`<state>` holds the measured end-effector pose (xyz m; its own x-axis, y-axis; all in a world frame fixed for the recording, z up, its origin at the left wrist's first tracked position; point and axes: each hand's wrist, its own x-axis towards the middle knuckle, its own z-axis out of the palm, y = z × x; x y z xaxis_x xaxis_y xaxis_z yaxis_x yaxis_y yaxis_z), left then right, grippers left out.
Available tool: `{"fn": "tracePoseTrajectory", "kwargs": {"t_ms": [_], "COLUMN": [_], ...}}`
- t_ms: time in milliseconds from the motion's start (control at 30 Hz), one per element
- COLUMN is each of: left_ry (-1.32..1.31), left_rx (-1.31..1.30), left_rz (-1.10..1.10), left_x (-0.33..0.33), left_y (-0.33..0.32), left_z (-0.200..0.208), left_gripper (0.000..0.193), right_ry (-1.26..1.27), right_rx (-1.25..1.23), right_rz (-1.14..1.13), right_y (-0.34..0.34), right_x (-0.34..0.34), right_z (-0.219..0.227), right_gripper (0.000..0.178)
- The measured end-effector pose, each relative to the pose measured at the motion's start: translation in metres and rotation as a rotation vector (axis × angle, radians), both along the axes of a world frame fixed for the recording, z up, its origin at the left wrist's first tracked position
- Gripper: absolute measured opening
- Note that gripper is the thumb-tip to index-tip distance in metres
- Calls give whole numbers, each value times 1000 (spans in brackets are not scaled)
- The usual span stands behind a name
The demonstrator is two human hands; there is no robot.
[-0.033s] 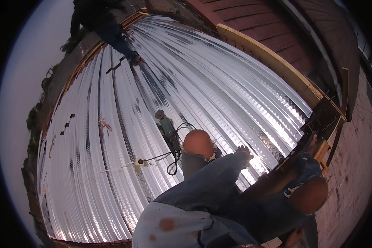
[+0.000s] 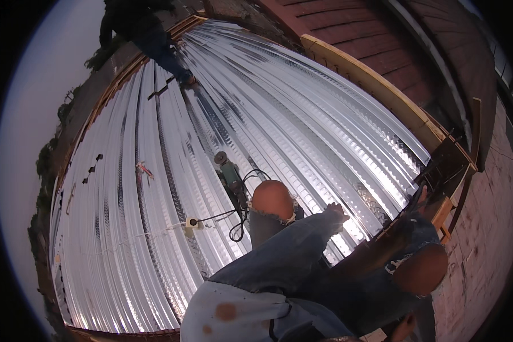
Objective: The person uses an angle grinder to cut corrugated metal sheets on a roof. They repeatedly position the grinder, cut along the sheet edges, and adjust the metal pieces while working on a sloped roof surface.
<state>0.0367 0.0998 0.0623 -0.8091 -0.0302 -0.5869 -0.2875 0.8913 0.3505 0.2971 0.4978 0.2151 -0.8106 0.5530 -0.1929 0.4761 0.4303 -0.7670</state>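
My left hand (image 2: 336, 212), in a blue denim sleeve, reaches past my left knee (image 2: 272, 199) and rests on the ribbed silver metal decking (image 2: 302, 142). Its fingers are spread and nothing shows in them. What looks like my right hand (image 2: 403, 328) is low at the bottom edge, beside my right knee (image 2: 420, 270); its fingers are too dark and cut off to read. Left of my left knee lies a green angle grinder (image 2: 231, 178) with a round disc. Its black cord loops to a cream socket (image 2: 191, 222) on a white lead.
Another person (image 2: 148, 37) stands on the decking at the far left. A small red-handled tool (image 2: 145, 170) and black zigzag pieces (image 2: 92, 170) lie leftward. A wooden board (image 2: 376, 85) edges the right side, with a dark gap and timber (image 2: 442, 212) near my right foot.
The view has shifted very slightly, and my right knee and foot appear a little further left. My left hand stays on the decking.
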Motion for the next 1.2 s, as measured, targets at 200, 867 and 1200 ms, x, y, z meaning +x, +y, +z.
{"fn": "tracePoseTrajectory", "kwargs": {"t_ms": [200,867,1200], "left_ry": [-36,-43,-96], "left_rx": [21,0,-352], "left_rz": [-24,-391,-387], "left_x": [6,-27,10], "left_y": [-18,-7,-22], "left_z": [-5,-31,18], "left_gripper": [43,39,33], "right_ry": [-28,-186,118], "right_rx": [33,79,-2], "right_rz": [87,-24,139], "right_y": [-18,-71,-48], "right_x": [8,12,2], "right_z": [3,63,42], "right_gripper": [36,47,24]}}
